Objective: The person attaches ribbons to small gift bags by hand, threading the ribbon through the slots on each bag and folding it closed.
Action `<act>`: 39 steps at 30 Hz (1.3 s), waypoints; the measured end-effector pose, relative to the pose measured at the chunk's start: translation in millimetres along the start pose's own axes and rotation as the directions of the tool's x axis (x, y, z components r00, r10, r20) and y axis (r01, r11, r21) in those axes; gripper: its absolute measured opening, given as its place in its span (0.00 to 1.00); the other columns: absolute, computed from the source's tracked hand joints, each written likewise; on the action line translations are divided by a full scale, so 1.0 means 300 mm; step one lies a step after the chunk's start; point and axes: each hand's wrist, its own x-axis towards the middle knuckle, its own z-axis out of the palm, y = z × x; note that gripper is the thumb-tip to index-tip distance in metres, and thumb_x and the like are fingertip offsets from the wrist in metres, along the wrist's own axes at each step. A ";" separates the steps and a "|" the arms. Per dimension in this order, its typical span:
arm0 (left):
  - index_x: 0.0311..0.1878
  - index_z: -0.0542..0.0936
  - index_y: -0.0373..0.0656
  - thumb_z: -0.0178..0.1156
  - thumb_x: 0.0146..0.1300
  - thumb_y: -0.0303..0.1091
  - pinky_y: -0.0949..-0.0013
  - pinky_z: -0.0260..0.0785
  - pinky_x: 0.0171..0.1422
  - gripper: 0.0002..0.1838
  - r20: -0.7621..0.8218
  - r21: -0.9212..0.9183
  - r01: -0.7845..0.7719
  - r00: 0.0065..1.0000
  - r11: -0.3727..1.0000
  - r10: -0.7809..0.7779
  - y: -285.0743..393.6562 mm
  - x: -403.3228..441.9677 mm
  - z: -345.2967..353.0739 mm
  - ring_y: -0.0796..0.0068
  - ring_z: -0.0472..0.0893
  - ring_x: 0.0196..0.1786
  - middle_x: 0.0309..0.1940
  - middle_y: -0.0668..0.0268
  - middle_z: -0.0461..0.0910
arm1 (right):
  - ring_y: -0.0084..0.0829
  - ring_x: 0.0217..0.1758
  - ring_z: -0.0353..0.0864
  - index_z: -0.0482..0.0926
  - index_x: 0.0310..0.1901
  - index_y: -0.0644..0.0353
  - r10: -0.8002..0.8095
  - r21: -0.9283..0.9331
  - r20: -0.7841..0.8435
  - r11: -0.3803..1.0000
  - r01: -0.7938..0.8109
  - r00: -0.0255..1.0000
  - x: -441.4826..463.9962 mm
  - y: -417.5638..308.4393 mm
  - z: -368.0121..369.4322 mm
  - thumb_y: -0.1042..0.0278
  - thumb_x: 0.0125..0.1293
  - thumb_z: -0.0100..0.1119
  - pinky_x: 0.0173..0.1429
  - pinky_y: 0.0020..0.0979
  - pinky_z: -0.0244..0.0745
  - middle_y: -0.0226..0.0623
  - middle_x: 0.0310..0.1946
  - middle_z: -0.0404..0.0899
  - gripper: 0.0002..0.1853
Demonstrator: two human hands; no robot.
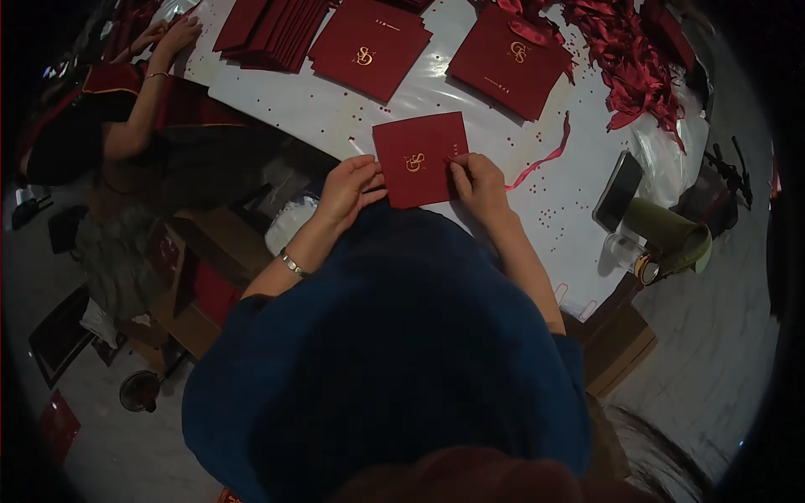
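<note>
A flat square red paper bag (417,161) with a gold monogram lies turned at the table's near edge, close to my body. At its left edge, my left hand (350,184) grips the side with curled fingers. My right hand (481,186) is closed in a pinch at the bag's right edge, by a small dark red bit. A pink-red ribbon (549,157) trails over the table from beside this hand; its end at the fingers is hidden.
Stacks of red bags (369,50) and another stack (509,67) lie farther back. A ribbon heap (641,71) is at back right. A phone (617,191), glass jar (631,256) and green cylinder (662,230) sit right. Another person's arm (138,126) reaches in left. Cardboard boxes (210,243) stand below left.
</note>
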 end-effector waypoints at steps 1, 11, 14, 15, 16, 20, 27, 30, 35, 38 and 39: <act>0.56 0.72 0.38 0.57 0.68 0.31 0.68 0.79 0.44 0.15 0.012 0.012 0.045 0.999 0.999 -0.045 -0.011 0.001 0.010 0.71 0.82 0.45 0.42 0.62 0.79 | 0.42 0.32 0.80 0.79 0.37 0.65 0.010 0.003 0.001 1.000 -0.010 1.000 0.000 0.003 0.000 0.72 0.62 0.60 0.38 0.35 0.76 0.46 0.30 0.79 0.06; 0.56 0.74 0.33 0.59 0.65 0.26 0.80 0.70 0.40 0.17 0.327 0.466 -0.541 0.840 0.700 0.432 -0.008 0.203 0.072 0.85 0.76 0.35 0.36 0.68 0.79 | 0.42 0.37 0.80 0.79 0.39 0.64 0.028 -0.011 0.037 1.000 -0.028 0.999 -0.012 -0.032 -0.029 0.73 0.61 0.61 0.43 0.35 0.75 0.45 0.33 0.79 0.06; 0.56 0.74 0.33 0.58 0.64 0.25 0.79 0.72 0.43 0.16 0.406 0.626 -0.406 0.898 0.666 0.166 0.049 0.171 0.131 0.83 0.78 0.37 0.39 0.66 0.80 | 0.42 0.38 0.80 0.79 0.39 0.64 -0.054 -0.032 0.023 0.998 0.054 0.998 -0.006 -0.032 -0.034 0.73 0.61 0.61 0.44 0.35 0.75 0.45 0.33 0.79 0.07; 0.56 0.74 0.33 0.58 0.64 0.25 0.79 0.72 0.43 0.16 0.411 0.627 -0.405 0.897 0.665 0.159 0.037 0.169 0.144 0.83 0.78 0.37 0.39 0.66 0.80 | 0.42 0.38 0.80 0.79 0.39 0.65 -0.073 -0.020 -0.004 0.997 0.073 0.997 0.004 -0.023 -0.028 0.73 0.61 0.61 0.44 0.35 0.75 0.45 0.34 0.79 0.06; 0.55 0.74 0.33 0.57 0.65 0.25 0.78 0.73 0.44 0.16 0.447 0.564 -0.376 0.887 0.735 0.111 0.018 0.169 0.165 0.82 0.78 0.39 0.40 0.66 0.81 | 0.42 0.38 0.80 0.79 0.39 0.65 -0.093 -0.009 -0.033 0.996 0.093 0.995 0.011 -0.015 -0.023 0.74 0.61 0.61 0.44 0.36 0.76 0.44 0.34 0.79 0.06; 0.53 0.75 0.35 0.56 0.66 0.26 0.76 0.75 0.46 0.13 0.349 0.322 -0.050 0.935 0.946 -0.069 -0.023 0.186 0.233 0.79 0.80 0.42 0.42 0.64 0.81 | 0.43 0.40 0.80 0.80 0.38 0.65 -0.047 0.020 -0.020 0.999 0.048 0.999 0.026 -0.006 -0.002 0.74 0.61 0.59 0.45 0.38 0.76 0.44 0.34 0.80 0.06; 0.46 0.78 0.42 0.57 0.68 0.31 0.82 0.70 0.37 0.07 0.420 0.276 0.009 0.898 0.961 -0.129 -0.014 0.230 0.191 0.87 0.76 0.35 0.36 0.72 0.79 | 0.44 0.39 0.81 0.80 0.38 0.65 0.186 0.198 -0.052 0.965 -0.172 0.981 0.026 -0.011 -0.007 0.71 0.63 0.58 0.44 0.37 0.76 0.44 0.33 0.80 0.07; 0.47 0.77 0.45 0.57 0.69 0.32 0.79 0.69 0.46 0.07 0.439 0.329 0.067 0.872 0.942 -0.216 -0.009 0.255 0.162 0.86 0.75 0.39 0.38 0.74 0.78 | 0.43 0.39 0.81 0.80 0.38 0.65 0.132 0.163 -0.055 0.979 -0.121 0.990 0.029 -0.013 -0.010 0.71 0.63 0.58 0.44 0.36 0.76 0.44 0.34 0.81 0.07; 0.47 0.77 0.51 0.59 0.68 0.34 0.83 0.62 0.39 0.06 0.480 0.339 0.103 0.836 0.935 -0.266 0.011 0.241 0.163 0.90 0.71 0.35 0.35 0.80 0.76 | 0.43 0.38 0.81 0.79 0.38 0.65 0.086 0.149 -0.051 0.986 -0.078 0.995 0.035 -0.015 -0.018 0.71 0.63 0.58 0.44 0.36 0.76 0.44 0.34 0.81 0.07; 0.48 0.77 0.51 0.59 0.68 0.34 0.82 0.63 0.40 0.07 0.533 0.302 0.124 0.800 0.945 -0.275 0.022 0.229 0.168 0.89 0.71 0.35 0.36 0.80 0.76 | 0.44 0.39 0.81 0.79 0.38 0.65 0.083 0.164 -0.024 0.983 -0.078 0.996 0.031 -0.007 -0.024 0.71 0.63 0.58 0.44 0.37 0.75 0.45 0.34 0.81 0.07; 0.48 0.77 0.51 0.59 0.68 0.34 0.82 0.63 0.40 0.07 0.533 0.301 0.124 0.800 0.945 -0.275 0.030 0.223 0.173 0.89 0.71 0.35 0.36 0.80 0.76 | 0.44 0.39 0.81 0.79 0.38 0.65 0.077 0.168 -0.025 0.983 -0.072 0.997 0.028 -0.003 -0.024 0.71 0.63 0.58 0.44 0.37 0.75 0.45 0.34 0.81 0.07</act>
